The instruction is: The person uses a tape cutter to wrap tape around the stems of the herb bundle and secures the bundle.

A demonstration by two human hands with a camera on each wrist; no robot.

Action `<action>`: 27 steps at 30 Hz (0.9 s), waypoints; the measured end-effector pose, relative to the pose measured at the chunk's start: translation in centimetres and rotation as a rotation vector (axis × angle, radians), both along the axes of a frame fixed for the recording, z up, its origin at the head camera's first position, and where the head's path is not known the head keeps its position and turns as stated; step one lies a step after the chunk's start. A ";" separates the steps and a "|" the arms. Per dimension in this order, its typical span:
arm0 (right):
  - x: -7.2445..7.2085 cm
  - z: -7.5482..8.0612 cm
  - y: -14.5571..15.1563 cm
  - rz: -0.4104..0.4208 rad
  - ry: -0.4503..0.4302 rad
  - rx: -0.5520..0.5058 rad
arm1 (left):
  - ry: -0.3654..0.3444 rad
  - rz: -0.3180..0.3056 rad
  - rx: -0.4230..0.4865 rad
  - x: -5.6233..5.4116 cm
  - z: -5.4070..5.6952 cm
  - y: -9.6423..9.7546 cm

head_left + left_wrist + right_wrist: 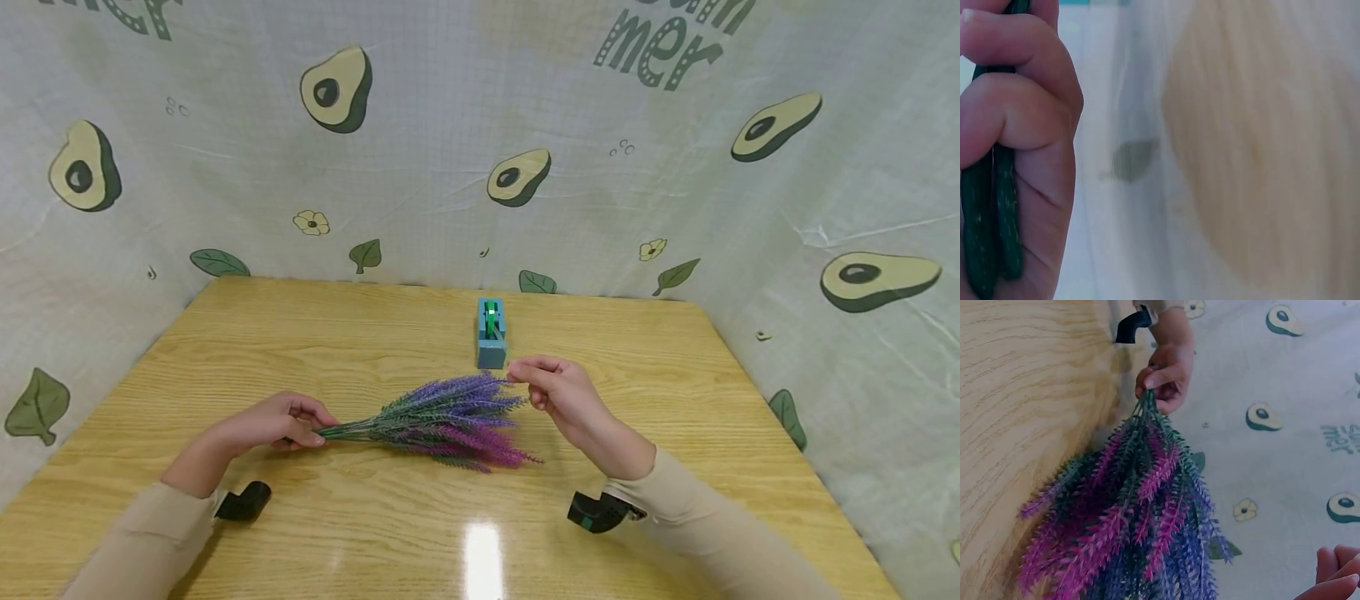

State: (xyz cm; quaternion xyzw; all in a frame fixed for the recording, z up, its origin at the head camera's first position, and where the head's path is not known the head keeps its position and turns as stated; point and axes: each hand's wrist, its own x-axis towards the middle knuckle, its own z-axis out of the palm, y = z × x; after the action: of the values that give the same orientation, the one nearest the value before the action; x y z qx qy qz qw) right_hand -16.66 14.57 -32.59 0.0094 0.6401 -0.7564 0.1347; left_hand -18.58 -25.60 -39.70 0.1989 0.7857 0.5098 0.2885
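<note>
A bunch of artificial lavender [450,417], purple and magenta with green stems, lies sideways above the wooden table. My left hand [281,421] grips it by the stem ends; in the left wrist view, curled fingers [1029,106] wrap round dark green stems [979,231]. Off the blossom end, my right hand [562,396] has its thumb and forefinger tips close together beside the purple tips. Whether something thin is between them cannot be told. The right wrist view catches only part of that hand [1338,578], at the lower right, apart from the magenta flowers [1104,531].
A blue tape dispenser [491,354] with a green roll stands just behind the blossoms, close to my right fingertips. Cloth printed with avocados [420,225] surrounds the wooden table [360,533] at the back and sides. Each wrist carries a black camera mount [600,510].
</note>
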 end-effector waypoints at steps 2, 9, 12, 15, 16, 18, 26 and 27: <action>0.0 0.1 0.1 0.004 0.007 0.000 | -0.004 -0.007 -0.010 -0.3 0.0 1.0; -0.1 0.4 0.1 -0.004 0.002 -0.001 | -0.026 -0.033 0.000 -1.8 0.0 5.0; 0.0 0.4 0.1 -0.005 0.003 -0.007 | -0.025 -0.046 0.007 -2.4 0.0 6.9; 0.0 0.4 0.0 -0.006 0.009 -0.007 | -0.006 -0.077 0.010 -3.0 0.0 8.7; -0.1 0.4 0.0 -0.007 0.009 -0.006 | -0.002 -0.081 0.008 -3.2 -0.1 9.3; -0.1 0.3 -0.1 -0.011 0.006 -0.004 | 0.003 -0.095 0.011 -3.5 -0.2 10.4; -0.1 0.1 -0.2 -0.022 -0.007 -0.002 | 0.014 -0.119 0.037 -4.5 -0.6 14.5; -0.1 0.1 -0.2 -0.022 -0.007 -0.005 | 0.012 -0.120 0.038 -4.6 -0.7 14.9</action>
State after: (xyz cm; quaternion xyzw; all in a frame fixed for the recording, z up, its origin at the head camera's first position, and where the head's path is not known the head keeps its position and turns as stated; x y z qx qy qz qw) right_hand -16.74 14.42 -32.54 0.0184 0.6374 -0.7594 0.1287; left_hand -23.18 -10.66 -40.36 0.2541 0.7643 0.5051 0.3100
